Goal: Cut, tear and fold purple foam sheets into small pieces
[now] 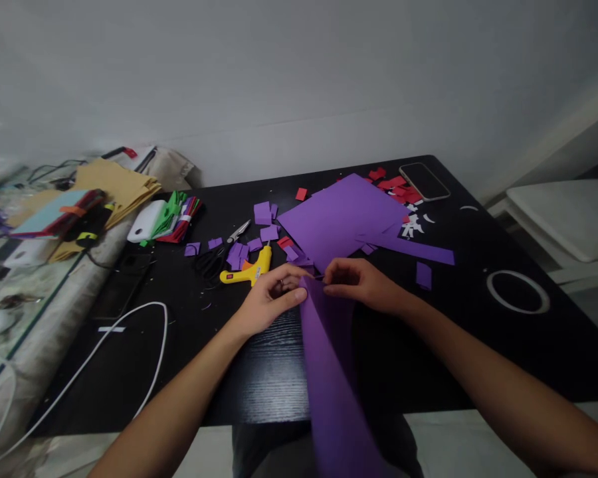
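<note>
A long purple sheet (329,358) runs from the table's middle down over the near edge toward me. My left hand (272,299) pinches its top left corner, fingers closed on the sheet. On the top right corner, my right hand (361,282) is closed in a pinch too. Just beyond the hands lies a big flat purple sheet (341,216) with a purple strip (418,251) beside it. A yellow glue gun (246,271) and black-handled scissors (219,255) lie left of my left hand among small purple cut pieces (263,212).
A black table (259,372) carries a phone (424,180), red scraps (393,186), white scraps (413,226) and a white tape ring (518,291). A stack of coloured sheets (177,218) and brown envelopes (114,186) sit at far left. A white cable (144,352) loops at left. White seat (568,212) to the right.
</note>
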